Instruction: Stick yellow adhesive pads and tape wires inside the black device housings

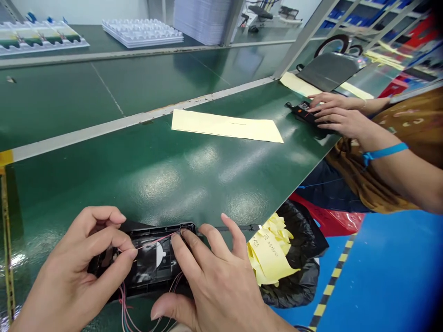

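Observation:
A black rectangular housing (155,258) lies on the green bench at the bottom, with a white label and dark film inside. My left hand (86,263) is at its left end, thumb and forefinger pinched on a thin pink wire (159,240). That wire runs along the upper part of the housing to its top right corner. There my right hand (214,272) presses with its index and middle fingertips; its other fingers and thumb are spread. More thin coloured wires (125,308) hang from the housing's lower edge between the hands.
A yellow paper strip (224,127) lies across the green bench (114,180). At the right, another person's hands (335,113) work on a black device (302,113). A black-lined bin (301,286) holds yellow papers. Clear plastic trays (141,32) stand on the back shelf.

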Demonstrator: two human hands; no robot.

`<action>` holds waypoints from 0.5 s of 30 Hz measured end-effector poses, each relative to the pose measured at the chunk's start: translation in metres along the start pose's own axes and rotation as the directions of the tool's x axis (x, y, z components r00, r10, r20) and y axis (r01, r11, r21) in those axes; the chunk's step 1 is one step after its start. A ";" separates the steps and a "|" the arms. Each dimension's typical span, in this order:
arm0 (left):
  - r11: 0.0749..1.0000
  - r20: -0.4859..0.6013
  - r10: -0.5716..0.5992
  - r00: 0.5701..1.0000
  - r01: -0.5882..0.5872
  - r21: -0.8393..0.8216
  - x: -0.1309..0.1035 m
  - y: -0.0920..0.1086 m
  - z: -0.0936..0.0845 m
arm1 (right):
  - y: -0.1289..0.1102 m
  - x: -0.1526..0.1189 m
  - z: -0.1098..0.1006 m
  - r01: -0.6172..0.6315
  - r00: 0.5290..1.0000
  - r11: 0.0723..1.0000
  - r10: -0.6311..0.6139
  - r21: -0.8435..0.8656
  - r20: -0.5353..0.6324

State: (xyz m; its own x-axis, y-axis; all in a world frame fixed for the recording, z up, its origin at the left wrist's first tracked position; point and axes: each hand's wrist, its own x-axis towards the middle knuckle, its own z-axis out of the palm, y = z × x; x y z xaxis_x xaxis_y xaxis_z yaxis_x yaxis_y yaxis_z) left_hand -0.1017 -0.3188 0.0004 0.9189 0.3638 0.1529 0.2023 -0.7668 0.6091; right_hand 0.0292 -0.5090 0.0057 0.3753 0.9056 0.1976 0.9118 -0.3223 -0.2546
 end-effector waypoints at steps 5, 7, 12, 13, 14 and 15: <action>0.987 0.002 -0.122 0.992 0.121 0.108 0.002 0.002 0.002 | 0.002 0.001 0.001 0.031 0.999 0.999 -0.031 -0.008 -0.012; 0.977 0.004 -0.155 0.988 0.153 0.147 0.007 0.006 0.003 | 0.004 0.002 0.002 0.043 0.999 0.999 -0.043 -0.019 -0.020; 0.964 0.010 -0.155 0.988 0.149 0.220 0.017 0.016 0.006 | 0.006 0.004 0.006 0.078 0.995 0.997 -0.080 -0.024 -0.054; 0.960 0.011 -0.157 0.987 0.150 0.238 0.018 0.018 0.007 | 0.007 0.004 0.006 0.083 0.995 0.996 -0.084 -0.025 -0.054; 0.954 0.006 -0.156 0.988 0.150 0.259 0.018 0.019 0.008 | 0.007 0.005 0.006 0.085 0.995 0.996 -0.086 -0.027 -0.056; 0.948 -0.002 -0.154 0.988 0.148 0.283 0.019 0.020 0.010 | 0.007 0.005 0.006 0.088 0.995 0.996 -0.089 -0.030 -0.052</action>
State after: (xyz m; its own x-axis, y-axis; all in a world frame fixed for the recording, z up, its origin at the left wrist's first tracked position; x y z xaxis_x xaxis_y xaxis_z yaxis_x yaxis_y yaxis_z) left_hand -0.0774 -0.3327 0.0080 0.8763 0.4781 0.0588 0.4233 -0.8226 0.3796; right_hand 0.0360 -0.5050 -0.0003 0.3008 0.9150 0.2688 0.9458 -0.2500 -0.2074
